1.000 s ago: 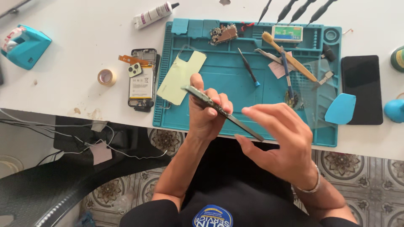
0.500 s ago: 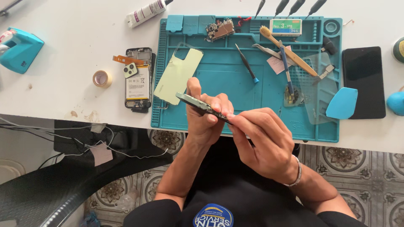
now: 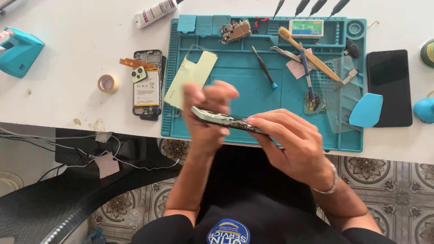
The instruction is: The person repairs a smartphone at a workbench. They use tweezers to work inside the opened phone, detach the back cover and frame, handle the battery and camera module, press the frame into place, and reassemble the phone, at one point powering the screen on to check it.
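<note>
Both hands hold an opened phone frame (image 3: 226,120) edge-on above the front of the teal work mat (image 3: 235,81). My left hand (image 3: 207,118) grips its left end, fingers blurred with motion. My right hand (image 3: 294,145) holds the right end, fingertips pressed on the frame's upper face. A pale green back cover (image 3: 190,79) lies on the mat just beyond my left hand. A second opened phone with its battery showing (image 3: 147,86) rests on the white table left of the mat.
On the mat lie a small screwdriver (image 3: 266,68), tweezers (image 3: 289,54), a brush (image 3: 307,53), a circuit board (image 3: 235,30) and a blue pry card (image 3: 365,110). A dark phone screen (image 3: 389,86) lies right of it. A tape roll (image 3: 107,83), glue tube (image 3: 153,11) and teal tool (image 3: 18,49) lie left.
The phone frame has tilted from steeply slanted toward nearly level. My right hand slid up along it from the lower end, and my left fingers are moving over its left end.
</note>
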A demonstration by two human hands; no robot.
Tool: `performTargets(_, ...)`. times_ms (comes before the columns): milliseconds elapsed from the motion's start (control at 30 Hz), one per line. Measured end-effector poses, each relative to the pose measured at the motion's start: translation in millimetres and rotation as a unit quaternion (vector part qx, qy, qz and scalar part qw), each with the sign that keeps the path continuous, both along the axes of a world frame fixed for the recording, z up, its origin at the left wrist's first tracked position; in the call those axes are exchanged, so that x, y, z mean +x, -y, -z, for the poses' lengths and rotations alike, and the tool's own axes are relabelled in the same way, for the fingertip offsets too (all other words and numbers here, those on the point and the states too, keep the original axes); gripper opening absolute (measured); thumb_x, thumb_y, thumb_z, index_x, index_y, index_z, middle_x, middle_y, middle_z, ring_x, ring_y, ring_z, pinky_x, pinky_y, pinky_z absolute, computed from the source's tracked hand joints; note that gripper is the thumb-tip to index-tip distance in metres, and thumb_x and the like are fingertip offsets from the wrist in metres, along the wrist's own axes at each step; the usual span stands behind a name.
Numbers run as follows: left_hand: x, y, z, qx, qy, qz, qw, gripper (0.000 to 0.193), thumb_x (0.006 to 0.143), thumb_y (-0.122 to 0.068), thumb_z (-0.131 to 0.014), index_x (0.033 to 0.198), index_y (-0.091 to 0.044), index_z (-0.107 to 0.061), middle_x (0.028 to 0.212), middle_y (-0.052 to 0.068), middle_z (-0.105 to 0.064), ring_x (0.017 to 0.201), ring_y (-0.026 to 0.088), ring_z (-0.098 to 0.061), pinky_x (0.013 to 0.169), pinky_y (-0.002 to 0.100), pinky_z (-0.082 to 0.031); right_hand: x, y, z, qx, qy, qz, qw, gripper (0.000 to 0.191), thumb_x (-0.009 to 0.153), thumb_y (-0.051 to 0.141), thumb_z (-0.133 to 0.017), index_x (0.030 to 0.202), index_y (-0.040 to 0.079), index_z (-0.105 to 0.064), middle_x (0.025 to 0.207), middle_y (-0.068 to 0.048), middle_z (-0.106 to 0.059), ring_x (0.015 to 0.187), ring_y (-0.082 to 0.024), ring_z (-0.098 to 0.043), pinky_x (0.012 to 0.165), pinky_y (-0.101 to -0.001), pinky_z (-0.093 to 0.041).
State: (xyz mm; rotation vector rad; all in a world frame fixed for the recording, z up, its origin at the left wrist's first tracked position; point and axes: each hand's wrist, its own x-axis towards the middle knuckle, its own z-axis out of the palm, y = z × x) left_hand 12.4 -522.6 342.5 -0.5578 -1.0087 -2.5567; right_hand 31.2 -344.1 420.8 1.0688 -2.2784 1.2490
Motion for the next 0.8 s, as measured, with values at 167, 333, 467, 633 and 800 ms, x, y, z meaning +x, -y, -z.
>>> performTargets(167,16,40,-45,-0.440,-0.124,-0.219,0.862,0.040,0.080,-0.017,-0.091,0.112,-0.013,-0.066,0.107,0.005,-0.075,0.111,0.026,-0.071,0.094,0.036,-0.063,-7,-24,-10,0.091,-0.031,-0.009,0.995,0.034,0.083,-0.011,-0.075,0.115,-0.001,-0.067,0.106,-0.012,-0.072,0.095,-0.029,-0.072,0.078,-0.0372,-0.059)
performTargets(333,27,37,-73,-0.597,-0.191,-0.219,0.748,0.026,0.084,-0.010,-0.089,0.105,-0.008,-0.074,0.113,0.004,-0.076,0.115,0.027,-0.073,0.096,0.039,-0.063,-4,-25,-16,0.136,-0.062,-0.029,0.988,0.038,0.079,-0.013,-0.072,0.115,-0.003,-0.068,0.107,-0.012,-0.071,0.095,-0.029,-0.072,0.078,-0.0378,-0.059)
performTargets(467,28,30,-79,-0.601,-0.195,-0.223,0.742,0.026,0.086,-0.007,-0.087,0.108,-0.009,-0.074,0.113,0.005,-0.076,0.117,0.027,-0.073,0.099,0.040,-0.063,-3,-25,-22,0.145,-0.081,-0.023,0.986,0.038,0.077,-0.013,-0.072,0.114,-0.004,-0.068,0.108,-0.012,-0.071,0.098,-0.030,-0.072,0.081,-0.0382,-0.060)
performTargets(633,33,26,-74,-0.602,-0.170,-0.239,0.742,0.025,0.087,-0.004,-0.086,0.108,-0.013,-0.075,0.111,0.002,-0.076,0.119,0.025,-0.073,0.102,0.041,-0.062,-2,-27,-23,0.154,-0.093,-0.012,0.984,0.038,0.076,-0.012,-0.072,0.114,-0.004,-0.070,0.110,-0.012,-0.071,0.101,-0.030,-0.072,0.083,-0.0380,-0.060)
performTargets(800,30,21,-71,-0.593,-0.172,-0.241,0.749,0.025,0.086,-0.006,-0.087,0.108,-0.013,-0.075,0.111,0.003,-0.076,0.119,0.026,-0.072,0.103,0.042,-0.062,-1,-31,-24,0.159,-0.096,-0.004,0.983,0.038,0.075,-0.011,-0.074,0.113,-0.003,-0.071,0.108,-0.012,-0.071,0.101,-0.030,-0.072,0.081,-0.0374,-0.061)
